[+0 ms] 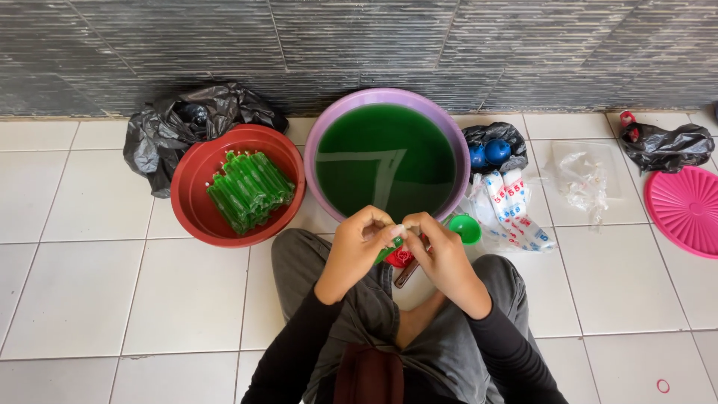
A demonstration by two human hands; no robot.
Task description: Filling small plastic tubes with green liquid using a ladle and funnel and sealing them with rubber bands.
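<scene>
I see my left hand (359, 243) and right hand (441, 251) meeting just above my lap, fingertips pinched together on the top of a small green-filled plastic tube (389, 251); both hands are clenched on it, and most of the tube is hidden behind my fingers. Something small and red (402, 258) sits just under the hands, but I cannot tell what it is. Directly ahead on the tiled floor (90, 284) stands a purple basin (321, 135) full of green liquid, its near rim close to my knuckles. To its left, touching it, is a red basin (191, 206) holding a stack of filled green tubes (249, 191), with a black plastic bag (161, 135) behind it. A small green funnel (467, 228) lies just right of my right hand, beside a packet of clear bags (516, 213). A pink lid (684, 209) lies far right.
</scene>
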